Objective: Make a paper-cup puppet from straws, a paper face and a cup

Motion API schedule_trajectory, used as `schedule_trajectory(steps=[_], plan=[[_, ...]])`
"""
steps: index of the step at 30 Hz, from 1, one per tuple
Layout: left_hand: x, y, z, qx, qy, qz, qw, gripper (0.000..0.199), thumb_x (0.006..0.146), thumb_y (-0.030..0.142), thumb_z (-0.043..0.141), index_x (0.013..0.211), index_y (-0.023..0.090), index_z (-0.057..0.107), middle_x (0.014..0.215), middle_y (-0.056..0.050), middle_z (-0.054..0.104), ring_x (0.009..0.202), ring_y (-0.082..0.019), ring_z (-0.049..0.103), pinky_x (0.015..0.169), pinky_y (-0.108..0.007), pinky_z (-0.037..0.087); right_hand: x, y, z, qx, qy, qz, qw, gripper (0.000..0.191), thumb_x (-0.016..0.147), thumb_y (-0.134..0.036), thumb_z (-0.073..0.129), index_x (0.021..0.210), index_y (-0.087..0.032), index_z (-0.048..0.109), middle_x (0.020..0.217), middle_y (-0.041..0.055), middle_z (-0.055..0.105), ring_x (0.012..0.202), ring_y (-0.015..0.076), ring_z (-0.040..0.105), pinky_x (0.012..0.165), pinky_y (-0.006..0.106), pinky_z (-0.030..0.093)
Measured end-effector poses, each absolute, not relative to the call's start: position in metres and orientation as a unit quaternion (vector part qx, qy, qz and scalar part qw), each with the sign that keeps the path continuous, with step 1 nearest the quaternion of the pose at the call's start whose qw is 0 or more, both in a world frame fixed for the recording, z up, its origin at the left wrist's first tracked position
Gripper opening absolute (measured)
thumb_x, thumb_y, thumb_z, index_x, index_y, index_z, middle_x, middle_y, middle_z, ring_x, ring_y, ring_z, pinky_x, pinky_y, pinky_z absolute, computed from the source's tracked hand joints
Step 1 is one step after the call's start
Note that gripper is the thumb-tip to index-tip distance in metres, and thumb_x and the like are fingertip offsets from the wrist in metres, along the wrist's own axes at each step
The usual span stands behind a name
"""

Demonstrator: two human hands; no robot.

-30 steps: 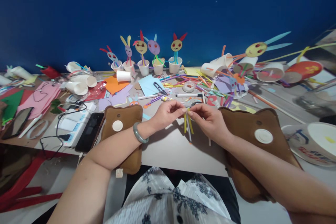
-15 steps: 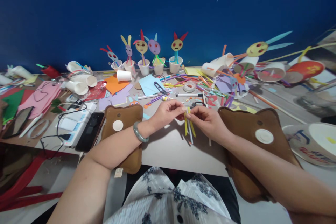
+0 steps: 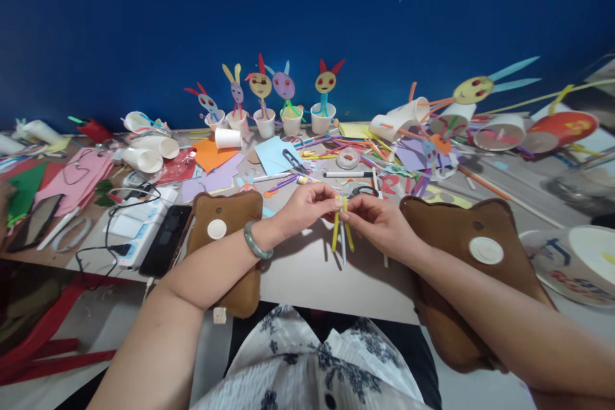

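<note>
My left hand (image 3: 312, 206) pinches the top of a small bundle of yellow and whitish straws (image 3: 343, 234) over the table. From the other side, my right hand (image 3: 377, 218) grips the same bundle with thumb and forefinger. The straw ends hang down below my fingers and spread a little apart. Where they meet at the top, my fingertips partly hide them. Just behind my hands lie black-handled scissors (image 3: 364, 191) and a black-and-white marker (image 3: 348, 174).
Brown cushion-like pads (image 3: 235, 269) lie beneath both forearms. Paper cups with rabbit-faced straw figures (image 3: 322, 118) line the blue wall. Loose straws, coloured paper (image 3: 275, 155) and a tape roll (image 3: 348, 157) cover the table's back. At left are a power strip (image 3: 144, 230) and a phone (image 3: 164, 240).
The hanging straw ends have swung slightly left and toward me, and the yellow ones now flare on either side of the whitish one. Both hands keep their hold.
</note>
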State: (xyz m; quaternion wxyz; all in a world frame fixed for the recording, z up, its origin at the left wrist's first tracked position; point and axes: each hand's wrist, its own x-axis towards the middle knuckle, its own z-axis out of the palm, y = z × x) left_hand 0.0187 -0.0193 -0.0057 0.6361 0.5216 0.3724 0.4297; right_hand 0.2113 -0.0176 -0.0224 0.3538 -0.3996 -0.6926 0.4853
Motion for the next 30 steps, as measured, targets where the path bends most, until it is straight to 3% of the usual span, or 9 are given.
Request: schedule_trajectory(steps=[9, 19, 30], plan=[[0.018, -0.016, -0.014, 0.513, 0.365, 0.428, 0.649, 0.045, 0.07, 0.049, 0.084, 0.085, 0.012, 0.062, 0.076, -0.001, 0.065, 0.069, -0.01, 0.063, 0.064, -0.023, 0.051, 0.21, -0.017, -0.02, -0.39, -0.693, 0.489, 0.359, 0.032, 0.084, -0.05, 0.073, 0.08, -0.02, 0.066, 0.06, -0.0015, 0.061, 0.05, 0.0112, 0.051, 0.045, 0.024, 0.042], [0.017, -0.018, -0.008, 0.518, 0.375, 0.437, 0.633, 0.044, 0.07, 0.051, 0.083, 0.079, 0.013, 0.064, 0.07, 0.001, 0.062, 0.063, -0.008, 0.059, 0.061, -0.021, 0.049, 0.211, -0.017, -0.021, -0.4, -0.698, 0.496, 0.327, 0.035, 0.083, -0.052, 0.074, 0.075, -0.019, 0.065, 0.054, -0.0023, 0.059, 0.045, 0.0106, 0.051, 0.044, 0.024, 0.041], [0.016, -0.015, -0.016, 0.567, 0.354, 0.407, 0.623, 0.044, 0.076, 0.049, 0.08, 0.1, 0.013, 0.071, 0.086, -0.005, 0.069, 0.066, -0.01, 0.059, 0.062, -0.024, 0.047, 0.21, -0.017, -0.02, -0.385, -0.708, 0.504, 0.31, 0.034, 0.081, -0.052, 0.075, 0.074, -0.019, 0.067, 0.05, -0.0039, 0.055, 0.044, 0.0106, 0.048, 0.045, 0.025, 0.039]])
